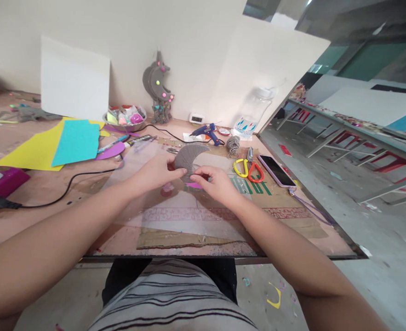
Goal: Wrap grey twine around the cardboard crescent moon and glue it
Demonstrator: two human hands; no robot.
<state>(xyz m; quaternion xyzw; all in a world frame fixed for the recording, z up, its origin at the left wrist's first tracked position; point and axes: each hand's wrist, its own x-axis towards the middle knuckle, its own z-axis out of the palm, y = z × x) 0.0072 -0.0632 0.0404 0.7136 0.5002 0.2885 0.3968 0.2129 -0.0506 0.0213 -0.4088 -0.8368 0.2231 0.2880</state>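
Observation:
A crescent moon wrapped in grey yarn (pixel 186 157) is held up over the middle of the table. The fingers and thumb of my left hand (pixel 159 172) grip its left edge. My right hand (pixel 216 181) pinches its lower right side between thumb and fingers. A bit of purple (pixel 194 185) shows just under the moon. Beneath both hands lie a translucent sheet and printed cardboard (pixel 189 236). To the right of my right hand are scissors with yellow and orange handles (pixel 247 168) and a ball of grey yarn (pixel 233 145).
A blue glue gun (pixel 208 133) with a black cord lies behind the moon. A phone (pixel 277 171) rests near the right edge. A bowl of pompoms (pixel 125 117), coloured sheets (pixel 75 143) and a purple power strip (pixel 4 186) are on the left. A finished-looking moon ornament (pixel 157 85) hangs on the wall.

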